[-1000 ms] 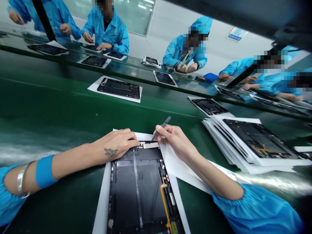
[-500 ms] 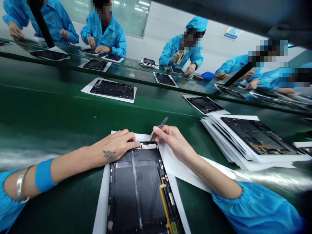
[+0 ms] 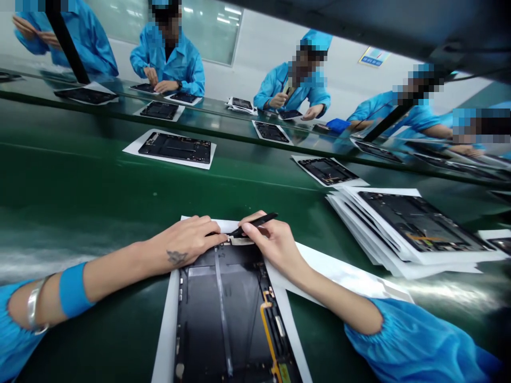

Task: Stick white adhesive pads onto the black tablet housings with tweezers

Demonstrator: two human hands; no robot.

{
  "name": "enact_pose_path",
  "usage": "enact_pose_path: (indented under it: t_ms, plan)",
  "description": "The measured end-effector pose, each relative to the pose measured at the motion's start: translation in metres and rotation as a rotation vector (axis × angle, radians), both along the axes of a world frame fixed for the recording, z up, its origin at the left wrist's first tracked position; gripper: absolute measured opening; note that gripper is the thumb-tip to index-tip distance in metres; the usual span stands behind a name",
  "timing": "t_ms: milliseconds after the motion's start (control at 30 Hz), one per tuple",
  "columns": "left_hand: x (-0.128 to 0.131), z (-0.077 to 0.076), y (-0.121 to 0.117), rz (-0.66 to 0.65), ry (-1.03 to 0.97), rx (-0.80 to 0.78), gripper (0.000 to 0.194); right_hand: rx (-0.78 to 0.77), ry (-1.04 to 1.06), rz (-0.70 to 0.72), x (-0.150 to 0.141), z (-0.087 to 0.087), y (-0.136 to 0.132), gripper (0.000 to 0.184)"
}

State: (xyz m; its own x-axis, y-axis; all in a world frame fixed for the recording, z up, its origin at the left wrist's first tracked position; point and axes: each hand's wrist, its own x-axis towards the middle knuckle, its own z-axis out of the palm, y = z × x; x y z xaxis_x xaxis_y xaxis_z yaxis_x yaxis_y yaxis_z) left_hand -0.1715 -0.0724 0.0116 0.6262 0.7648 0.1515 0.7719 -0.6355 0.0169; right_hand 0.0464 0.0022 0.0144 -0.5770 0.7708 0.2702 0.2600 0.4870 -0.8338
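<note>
Before me a black tablet housing (image 3: 243, 314) lies on a white sheet (image 3: 165, 324), an orange flex cable (image 3: 266, 330) running down its right side. My left hand (image 3: 194, 240) is closed over the housing's far left corner, its thumb pressed by the far edge. Black tweezers (image 3: 261, 219) are pinched in my right hand (image 3: 277, 242), slanting down to the left. Their tip is beside my left thumb, at a whitish strip (image 3: 243, 241) along the housing's far edge. Whether the tip grips the strip I cannot tell.
To the right stands a stack of tablet housings (image 3: 419, 218) between white sheets. More housings (image 3: 175, 148) lie across the green bench (image 3: 99, 175). A loose white sheet (image 3: 335, 266) is under my right forearm. Several co-workers in blue (image 3: 171, 58) sit opposite, behind dark posts (image 3: 69, 45).
My right hand has moved slightly left, tilting the tweezers flatter and bringing their tip closer to my left thumb. My left hand stays in place. Across the bench, co-workers' hands have shifted.
</note>
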Motion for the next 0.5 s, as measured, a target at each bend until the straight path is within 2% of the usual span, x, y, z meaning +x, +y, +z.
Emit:
enact_pose_path:
  t_ms: [267, 367, 500]
  plan:
    - [0.0008, 0.0003, 0.0005, -0.009, 0.016, 0.02, 0.034, 0.253, -0.001, 0.124, 0.0031, -0.0041, -0.0009, 0.023]
    - [0.0, -0.0012, 0.0011, -0.013, 0.025, 0.03, 0.034, 0.273, 0.01, 0.148, 0.0046, -0.0057, -0.0017, 0.023]
    - [-0.0007, -0.0021, 0.001, -0.015, 0.027, 0.038, 0.034, 0.265, 0.024, 0.099, 0.0052, -0.0069, -0.0023, 0.021]
